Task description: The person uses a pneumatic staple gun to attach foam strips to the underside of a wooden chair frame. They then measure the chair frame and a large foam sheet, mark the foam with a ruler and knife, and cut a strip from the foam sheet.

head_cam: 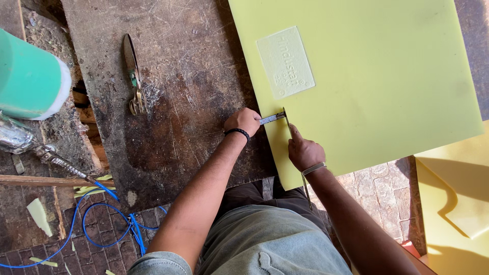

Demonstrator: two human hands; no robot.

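Note:
A large pale yellow-green sheet (pixel 377 76) lies partly on a worn dark workbench (pixel 178 76). My left hand (pixel 243 121) grips the body of a metal measuring tape (pixel 272 118) at the sheet's left edge. My right hand (pixel 304 150) rests on the sheet with its forefinger pressing the tape's metal strip near the hooked end. A raised rectangular label (pixel 285 62) is moulded into the sheet above my hands.
Metal shears (pixel 133 76) lie on the bench to the left. A green and white cylinder (pixel 30 76) sits at the far left above a metal tool (pixel 46 153) with a blue cable (pixel 102 224). More yellow sheets (pixel 453 203) lie at the lower right on brick paving.

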